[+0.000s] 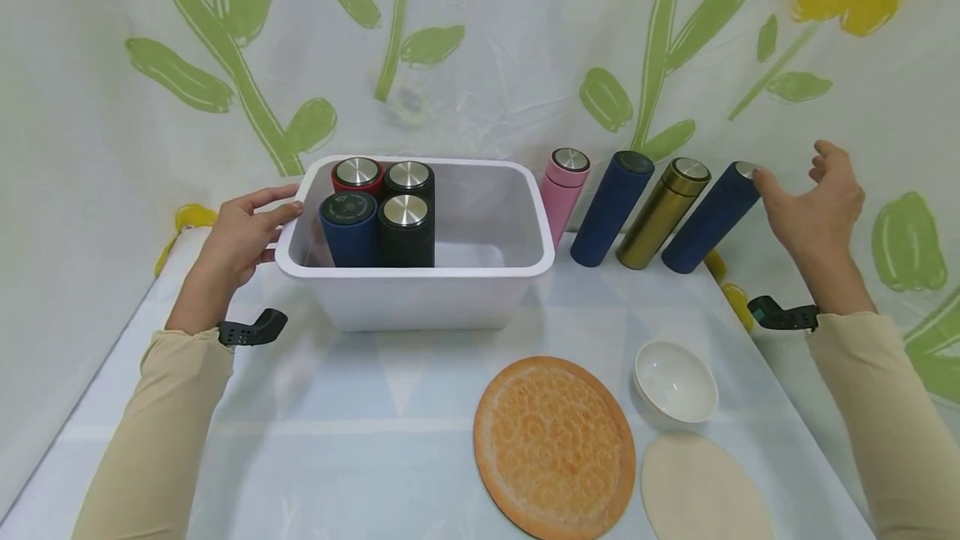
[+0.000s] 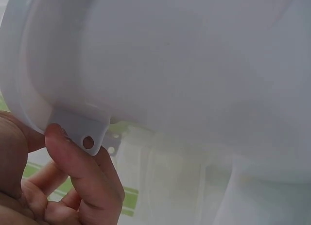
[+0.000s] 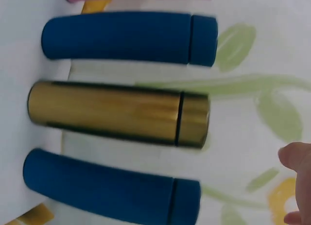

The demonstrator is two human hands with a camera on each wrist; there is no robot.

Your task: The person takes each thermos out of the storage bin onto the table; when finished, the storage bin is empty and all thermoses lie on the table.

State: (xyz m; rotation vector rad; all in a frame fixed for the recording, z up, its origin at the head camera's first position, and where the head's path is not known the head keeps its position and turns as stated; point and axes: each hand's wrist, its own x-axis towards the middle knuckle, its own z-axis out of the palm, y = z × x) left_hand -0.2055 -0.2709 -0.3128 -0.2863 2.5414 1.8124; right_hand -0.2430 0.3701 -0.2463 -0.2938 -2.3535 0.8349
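Using the white plastic bin (image 1: pixel 412 272) as the reference point: four flasks stand in a row off its right end, the pink flask (image 1: pixel 564 190) closest, then the inner blue flask (image 1: pixel 612 208), the gold flask (image 1: pixel 663 213) and, farthest out, the outer blue flask (image 1: pixel 711 219). The right hand (image 1: pixel 821 198) is just past that last one on the side away from the bin, fingers loosely bent, thumb spread wide, holding nothing. Head view makes the thumb overlap the cap, but the right wrist view shows a gap, so I'd call it not touching. From that hand the flask is binward, long axis slanting with its cap away from the bin and base nearer it (can't tell how much is just camera angle). Left hand (image 1: pixel 243 227) is way over at the bin's left end, gripping the rim tab (image 2: pixel 92 125), so the right's clearly nearer. Roomwise, the worktop (image 1: pixel 337 407) edge runs close by that outer base, the floral backdrop (image 1: pixel 510 48) is behind, and the gold one's right beside it, binward. Bare floor shows in the bin's right half, but its right wall and three flasks sit in between.
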